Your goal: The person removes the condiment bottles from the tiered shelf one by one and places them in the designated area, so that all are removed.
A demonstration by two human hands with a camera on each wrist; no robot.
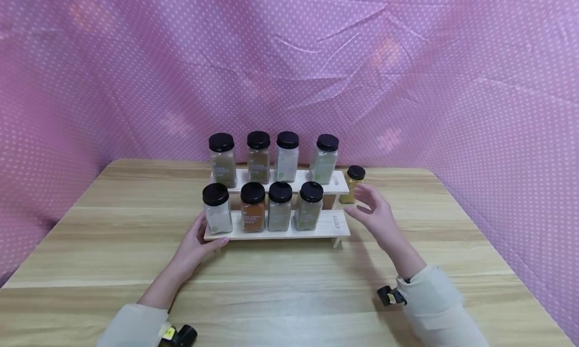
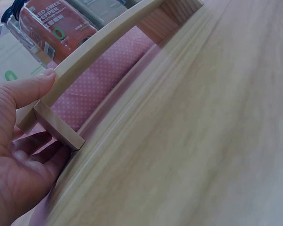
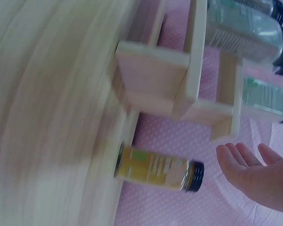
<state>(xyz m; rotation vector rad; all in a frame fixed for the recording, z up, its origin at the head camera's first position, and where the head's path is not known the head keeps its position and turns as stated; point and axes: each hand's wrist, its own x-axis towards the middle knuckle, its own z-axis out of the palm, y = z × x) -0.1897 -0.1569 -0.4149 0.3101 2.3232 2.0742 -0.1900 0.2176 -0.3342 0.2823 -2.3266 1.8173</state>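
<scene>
A two-tier wooden spice rack stands on the table, with black-lidded spice jars along both tiers. My left hand grips the lower tier's left end. In the left wrist view the thumb lies against the front edge and the fingers curl under, beside the short leg. A jar of white contents is just above that hand; a red sweet pepper jar is further along. Off the rack's right end, my right hand holds nothing, its fingers loosely bent. Near it a yellow spice jar stands on the table, apart from the hand.
The upper tier sits behind and higher than the lower one. The wood-grain table reaches back to a pink dotted cloth that hangs behind and at both sides. Each wrist carries a small black camera.
</scene>
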